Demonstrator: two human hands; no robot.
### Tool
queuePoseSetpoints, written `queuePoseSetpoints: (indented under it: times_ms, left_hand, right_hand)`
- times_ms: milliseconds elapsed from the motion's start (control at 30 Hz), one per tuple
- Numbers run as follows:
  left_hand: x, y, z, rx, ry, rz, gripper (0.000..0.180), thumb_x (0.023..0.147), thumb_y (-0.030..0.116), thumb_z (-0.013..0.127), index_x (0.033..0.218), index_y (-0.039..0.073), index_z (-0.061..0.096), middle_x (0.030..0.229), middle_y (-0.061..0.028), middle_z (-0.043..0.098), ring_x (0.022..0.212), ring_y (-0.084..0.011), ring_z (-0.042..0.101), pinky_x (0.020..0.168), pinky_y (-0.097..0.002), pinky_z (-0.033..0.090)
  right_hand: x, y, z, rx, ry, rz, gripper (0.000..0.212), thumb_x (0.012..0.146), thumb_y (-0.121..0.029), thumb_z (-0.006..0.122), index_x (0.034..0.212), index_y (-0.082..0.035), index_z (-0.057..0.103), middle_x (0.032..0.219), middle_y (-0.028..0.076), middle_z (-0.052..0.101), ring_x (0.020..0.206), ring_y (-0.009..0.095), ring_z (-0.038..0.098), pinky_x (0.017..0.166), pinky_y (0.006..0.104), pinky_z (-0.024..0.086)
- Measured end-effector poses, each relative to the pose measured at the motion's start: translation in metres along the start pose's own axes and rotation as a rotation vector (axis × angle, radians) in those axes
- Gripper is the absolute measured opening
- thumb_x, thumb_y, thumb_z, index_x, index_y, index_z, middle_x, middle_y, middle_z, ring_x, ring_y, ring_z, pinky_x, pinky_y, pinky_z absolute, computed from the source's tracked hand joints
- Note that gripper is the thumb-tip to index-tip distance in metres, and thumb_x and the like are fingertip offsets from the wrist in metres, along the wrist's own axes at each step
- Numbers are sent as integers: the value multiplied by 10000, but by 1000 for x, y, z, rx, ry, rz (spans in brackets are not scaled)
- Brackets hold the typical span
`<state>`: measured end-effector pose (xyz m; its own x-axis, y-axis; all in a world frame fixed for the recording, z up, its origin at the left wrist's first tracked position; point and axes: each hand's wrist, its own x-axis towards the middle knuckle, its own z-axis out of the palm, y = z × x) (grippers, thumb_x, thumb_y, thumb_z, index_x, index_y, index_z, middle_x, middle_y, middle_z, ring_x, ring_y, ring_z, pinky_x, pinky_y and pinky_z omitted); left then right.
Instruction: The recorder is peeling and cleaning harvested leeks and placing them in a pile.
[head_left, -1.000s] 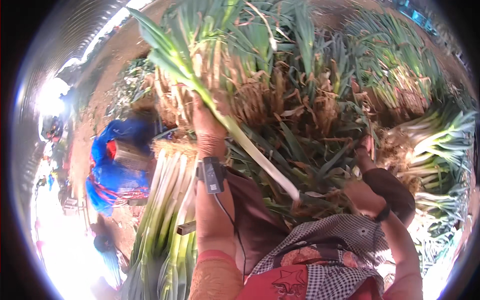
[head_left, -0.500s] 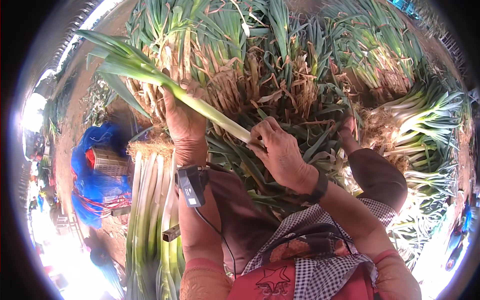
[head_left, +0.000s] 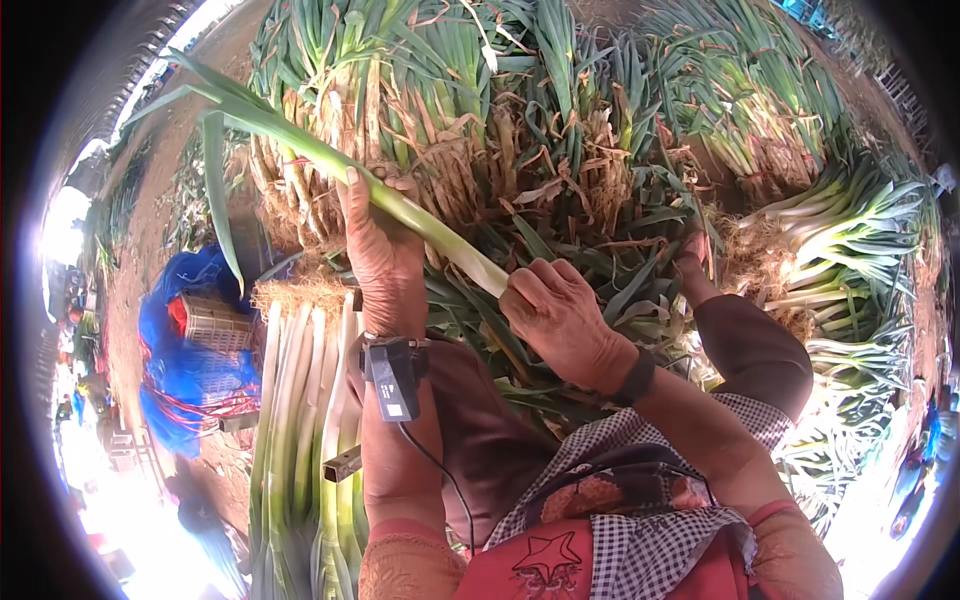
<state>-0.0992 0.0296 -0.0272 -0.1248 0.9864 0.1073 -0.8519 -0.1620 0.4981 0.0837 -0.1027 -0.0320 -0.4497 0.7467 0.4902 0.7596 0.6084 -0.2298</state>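
A long leek (head_left: 425,222) lies slantwise across both my hands, its green leaves at the upper left and its pale end at the lower right. My left hand (head_left: 380,235) is wrapped round the stalk about halfway along. At the pale end my right hand (head_left: 555,315) is closed, with its fingers pinching the leek; the end itself is hidden behind them. A bundle of trimmed leeks (head_left: 300,400) lies beside my left forearm, pale stalks with the roots pointing away from me. Cut leaves (head_left: 510,345) lie heaped beneath my hands.
Untrimmed leeks (head_left: 450,130) stand in a row ahead, more (head_left: 760,120) at the far right. Leeks with white stalks (head_left: 840,235) are piled along the right. A basket (head_left: 215,325) and blue netting (head_left: 170,370) sit at the left. A metal bar end (head_left: 343,464) juts near my left forearm.
The leek has turned slightly, and one long leaf now hangs down at the left. My left hand has shifted a little to the right along with it; my right hand has closed tighter.
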Motion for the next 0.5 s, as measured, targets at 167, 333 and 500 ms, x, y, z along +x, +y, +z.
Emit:
queuePoseSetpoints:
  times_ms: [167,333,500]
  left_hand:
    - [-5,-7,3,62,143,43,305,890,168,717,1128,93,541,901,-14,530,772,-152,535,736,-303,511]
    - [0,-10,-6,5,184,74,314,881,141,723,1128,85,537,906,-23,526,783,-158,535,739,-312,525]
    - [3,-2,-11,-30,152,80,328,879,157,729,1130,69,538,885,-34,530,772,-164,534,726,-314,530]
  right_hand:
    - [-4,8,14,83,203,138,202,670,-135,661,821,-72,541,840,55,493,852,232,527,773,349,446]
    - [-14,-4,21,-203,-58,-237,137,698,-175,601,787,-90,541,846,43,503,880,207,521,793,330,431]
    - [-47,12,25,128,-32,-183,160,713,-180,609,789,-76,514,845,51,486,888,220,547,853,362,459]
